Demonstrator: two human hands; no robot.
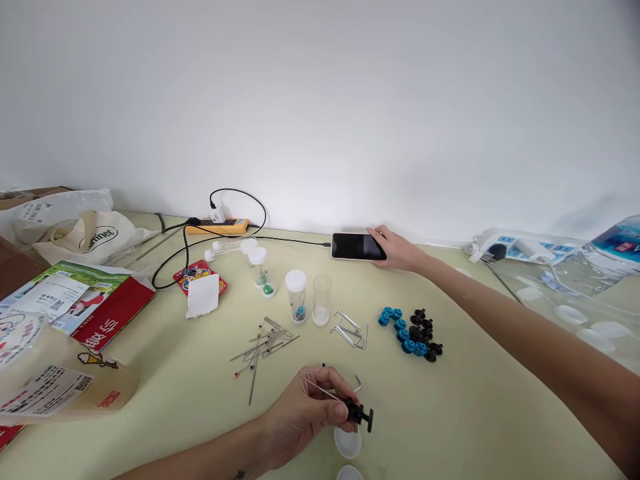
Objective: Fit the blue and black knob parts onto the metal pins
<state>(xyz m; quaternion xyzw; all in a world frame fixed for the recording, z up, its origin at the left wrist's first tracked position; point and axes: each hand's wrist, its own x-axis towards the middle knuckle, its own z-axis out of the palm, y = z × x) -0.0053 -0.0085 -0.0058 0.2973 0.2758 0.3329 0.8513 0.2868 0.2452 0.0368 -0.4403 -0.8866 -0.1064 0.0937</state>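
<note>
In the head view, the left hand sits low in the middle of the frame, its fingers closed around a small black plastic part and a few thin metal pins that jut up and to the left from the grip. Just beneath the black part a white cap lies on the pale green tabletop.

The right hand reaches far toward the wall, right of centre, its fingers lying loosely on the right end of a black phone; whether it grips the phone cannot be told. A black cable runs left from the phone toward an orange power strip.

Between the hands lie a scatter of pins, a few bent metal keys, and a cluster of blue and black plastic pieces. Behind these stand clear vials, some capped in white. At the left edge sit a red and green box and a cloth bag.
</note>
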